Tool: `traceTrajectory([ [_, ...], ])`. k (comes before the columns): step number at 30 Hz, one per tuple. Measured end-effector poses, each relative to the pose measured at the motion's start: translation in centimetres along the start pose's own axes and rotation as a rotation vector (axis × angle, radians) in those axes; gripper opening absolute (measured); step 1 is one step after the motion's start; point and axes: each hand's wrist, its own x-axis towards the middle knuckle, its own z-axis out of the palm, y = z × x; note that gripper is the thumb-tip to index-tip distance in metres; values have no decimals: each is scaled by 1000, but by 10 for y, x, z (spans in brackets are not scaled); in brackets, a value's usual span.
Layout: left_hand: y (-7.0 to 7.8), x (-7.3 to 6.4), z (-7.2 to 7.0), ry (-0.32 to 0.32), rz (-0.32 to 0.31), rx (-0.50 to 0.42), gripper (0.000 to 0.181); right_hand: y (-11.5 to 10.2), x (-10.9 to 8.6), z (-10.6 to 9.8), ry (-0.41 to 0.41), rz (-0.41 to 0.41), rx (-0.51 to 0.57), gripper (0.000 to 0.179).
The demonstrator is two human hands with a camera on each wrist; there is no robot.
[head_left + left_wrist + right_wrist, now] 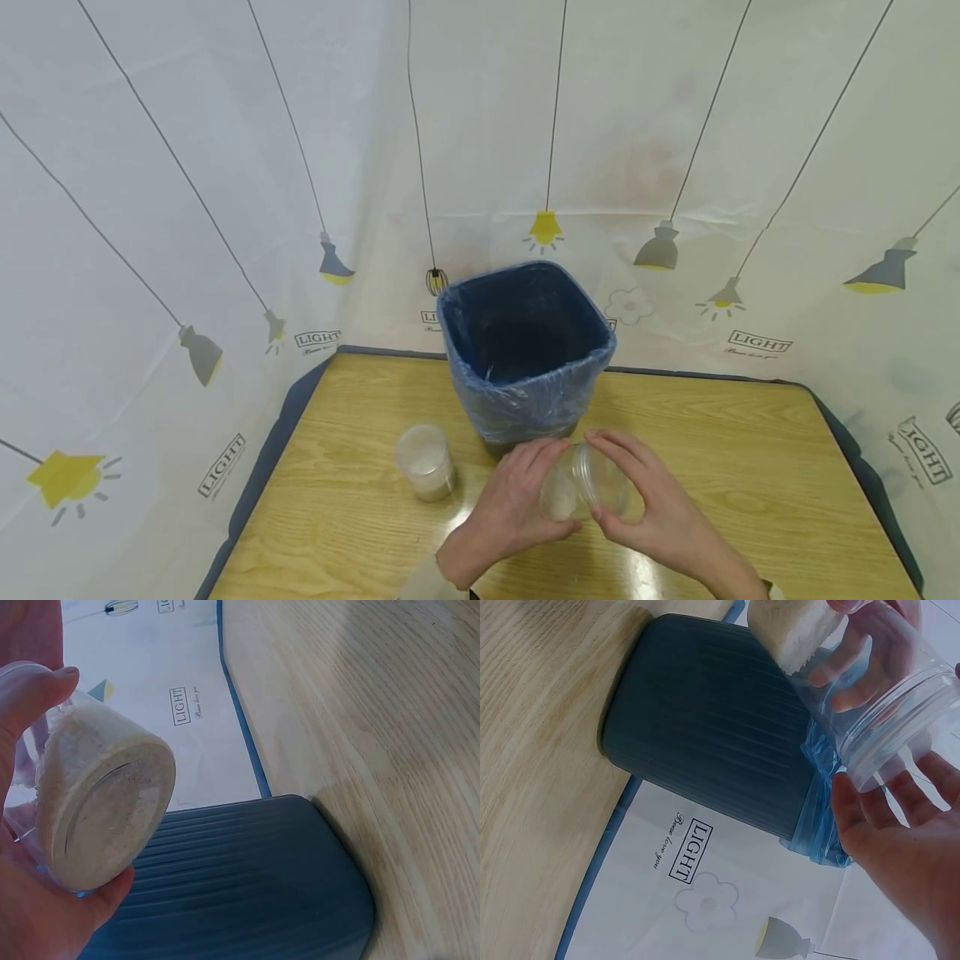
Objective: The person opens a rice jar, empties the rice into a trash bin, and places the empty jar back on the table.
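A clear plastic jar is held tilted between both hands above the table. Pale, off-white powdery contents lie against its base in the left wrist view. My left hand wraps round the jar's body, thumb on one side and fingers on the other. At the other end, my right hand grips the clear lid by its edge between thumb and fingers. A second clear jar, with pale contents low inside, stands upright on the table left of the hands.
A dark bin lined with a blue plastic bag stands just beyond the hands, its mouth uncovered. Beneath is a wood-grain table. White sheeting printed with lamps encloses the back and sides.
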Motion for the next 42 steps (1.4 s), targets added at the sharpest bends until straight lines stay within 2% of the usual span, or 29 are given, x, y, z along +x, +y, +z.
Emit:
traceTrajectory([
  [12,-5,1,2,-14,33,-32,99,6,1,-2,-32,-112,70,83],
  [17,-5,1,2,-17,27,-50,100,5,0,-3,-60,-91,71,84],
  [19,-4,2,3,-6,23,-47,101,3,0,-4,-71,-58,76,86],
  [23,-1,0,7,34,8,-23,103,-4,1,-4,-48,89,71,81],
  [28,0,-2,13,93,4,96,108,-11,6,-1,-31,304,50,70],
  [31,0,-3,15,119,14,145,110,-12,8,0,-50,355,44,69],
  [37,0,-3,15,120,27,160,110,-9,6,0,-28,295,46,65],
  [42,1,-4,14,111,34,133,110,-5,3,-1,6,172,15,68],
])
